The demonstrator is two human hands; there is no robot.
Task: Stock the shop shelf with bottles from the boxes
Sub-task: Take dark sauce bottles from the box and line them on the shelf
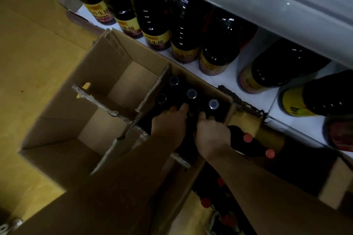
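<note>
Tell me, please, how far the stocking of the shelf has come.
Done: dark bottles stand in a row on the shelf, and two compartments of the open box look empty. In hand: left hand and right hand reach among the clear-capped bottles in another compartment; grip too dim to judge. Left: those bottles, plus red-capped bottles beside the box.

We reach forward from the near edge with both arms bare, our left forearm [118, 192] and right forearm [267, 189] converging toward the middle. Our left hand [169, 123] and right hand [212, 135] lie close together, backs up, fingers bent downward. The fingertips sink into shadow, so we cannot tell whether either grips anything.
</note>
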